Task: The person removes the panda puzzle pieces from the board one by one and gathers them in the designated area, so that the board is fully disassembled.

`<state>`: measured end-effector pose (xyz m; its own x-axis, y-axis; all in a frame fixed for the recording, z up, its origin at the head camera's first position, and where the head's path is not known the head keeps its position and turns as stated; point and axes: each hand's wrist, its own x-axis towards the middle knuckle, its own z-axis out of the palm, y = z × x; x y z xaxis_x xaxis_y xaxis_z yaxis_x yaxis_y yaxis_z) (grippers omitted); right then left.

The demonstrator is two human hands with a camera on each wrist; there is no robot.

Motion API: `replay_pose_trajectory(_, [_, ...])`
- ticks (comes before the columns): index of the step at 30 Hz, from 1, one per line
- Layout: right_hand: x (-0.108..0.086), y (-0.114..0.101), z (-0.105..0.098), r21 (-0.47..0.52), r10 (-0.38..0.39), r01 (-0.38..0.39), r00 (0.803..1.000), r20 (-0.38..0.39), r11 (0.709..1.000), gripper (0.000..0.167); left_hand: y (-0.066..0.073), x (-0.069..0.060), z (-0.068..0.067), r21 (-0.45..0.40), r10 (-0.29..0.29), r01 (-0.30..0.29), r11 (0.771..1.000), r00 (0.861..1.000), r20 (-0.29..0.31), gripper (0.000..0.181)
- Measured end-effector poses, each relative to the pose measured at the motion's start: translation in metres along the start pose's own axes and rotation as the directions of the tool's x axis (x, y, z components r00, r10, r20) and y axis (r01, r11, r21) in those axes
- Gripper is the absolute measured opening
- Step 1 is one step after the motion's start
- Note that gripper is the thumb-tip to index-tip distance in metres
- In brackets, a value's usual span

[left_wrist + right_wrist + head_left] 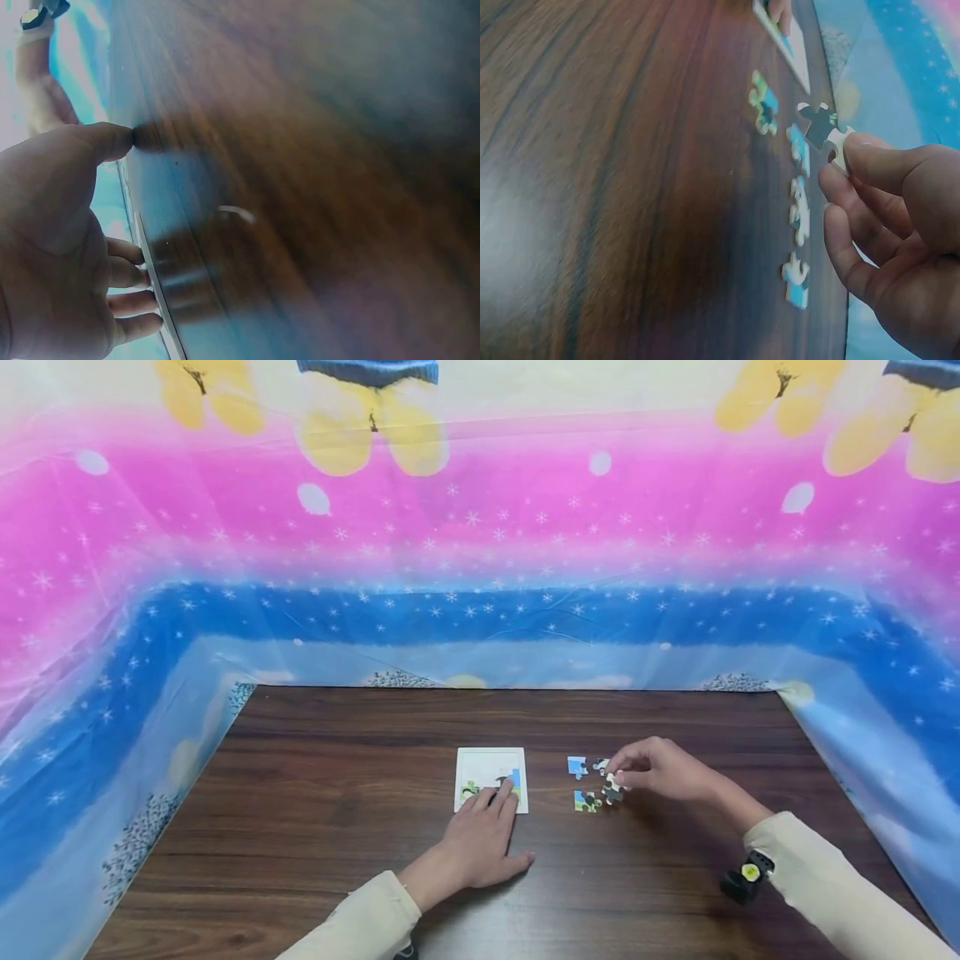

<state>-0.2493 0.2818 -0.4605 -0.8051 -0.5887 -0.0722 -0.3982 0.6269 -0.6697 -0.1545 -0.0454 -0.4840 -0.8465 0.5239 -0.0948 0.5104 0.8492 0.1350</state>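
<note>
I see plain, pale cream long sleeves on both arms, the left sleeve (360,914) and the right sleeve (832,872) alike, lightly creased; strapped at the right cuff I make out a black band (763,862), a dark housing (735,888) and a round yellow disc (751,872); by the left cuff I catch just a sliver of a dark device (406,952); the left hand (480,843) and right hand (663,770) are bare.

Under the left hand (482,845), a white tray (483,765) is showing green and blue. In the right hand (663,770), a puzzle piece (820,126) is mixing grey with cream (loose pieces (576,765) nearby are adding blue and green); beyond both, snowflaked cloth (480,610) is blending pink and blue.
</note>
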Motion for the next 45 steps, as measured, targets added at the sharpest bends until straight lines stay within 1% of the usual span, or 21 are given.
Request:
replay_pose_trajectory(5, [-0.005, 0.006, 0.002, -0.079, -0.018, 0.019, 1.0, 0.01, 0.997, 0.013, -0.001, -0.001, 0.001, -0.003, -0.001, 0.001, 1.0, 1.0, 0.003, 0.086])
replay_pose_trajectory(8, [-0.005, 0.007, 0.005, -0.147, -0.053, 0.053, 0.999, 0.006, 0.988, 0.014, -0.002, -0.001, 0.002, 0.0, 0.001, -0.001, 1.0, 1.0, 0.001, 0.086])
replay_pose_trajectory(9, [-0.005, 0.007, 0.006, -0.168, -0.077, 0.076, 0.997, 0.006, 0.983, 0.014, -0.002, -0.001, 0.002, 0.0, 0.001, -0.001, 1.0, 1.0, 0.002, 0.086])
replay_pose_trajectory(15, [-0.004, 0.007, 0.012, -0.246, -0.106, 0.101, 0.994, -0.008, 0.964, 0.015, -0.002, -0.001, 0.003, -0.002, 0.003, -0.003, 1.0, 1.0, 0.011, 0.087])
replay_pose_trajectory(20, [-0.002, 0.009, 0.016, -0.264, -0.098, 0.085, 0.995, -0.037, 0.961, 0.013, -0.002, -0.001, 0.003, 0.001, 0.007, -0.007, 1.0, 1.0, 0.017, 0.087])
replay_pose_trajectory(27, [-0.001, 0.01, 0.021, -0.276, -0.123, 0.103, 0.991, -0.056, 0.956, 0.013, -0.001, -0.001, 0.001, -0.001, 0.001, -0.001, 1.0, 1.0, 0.022, 0.087])
replay_pose_trajectory(29, [0.0, 0.01, 0.021, -0.287, -0.124, 0.1, 0.99, -0.065, 0.953, 0.013, -0.001, -0.002, 0.001, 0.001, 0.0, 0.0, 1.0, 1.0, 0.023, 0.087])
replay_pose_trajectory(33, [0.005, 0.007, 0.019, -0.306, -0.153, 0.12, 0.984, -0.088, 0.944, 0.015, 0.0, -0.003, 0.001, 0.017, 0.0, 0.0, 1.0, 1.0, 0.018, 0.085])
replay_pose_trajectory(36, [0.012, 0.002, 0.017, -0.306, -0.174, 0.139, 0.981, -0.09, 0.942, 0.015, 0.0, -0.004, 0.001, 0.038, -0.002, 0.002, 0.999, 1.0, 0.001, 0.084])
replay_pose_trajectory(40, [0.023, -0.008, 0.017, -0.303, -0.189, 0.159, 0.98, -0.071, 0.94, 0.015, 0.001, -0.005, 0.002, 0.044, -0.018, 0.019, 0.999, 1.0, -0.012, 0.083])
replay_pose_trajectory(42, [0.028, -0.014, 0.018, -0.305, -0.191, 0.164, 0.98, -0.061, 0.938, 0.015, 0.0, -0.005, 0.003, 0.039, -0.033, 0.034, 0.999, 0.999, -0.006, 0.082])
replay_pose_trajectory(45, [0.036, -0.023, 0.021, -0.302, -0.196, 0.171, 0.979, -0.053, 0.938, 0.015, 0.001, -0.007, 0.004, 0.038, -0.052, 0.051, 0.998, 0.998, 0.021, 0.083])
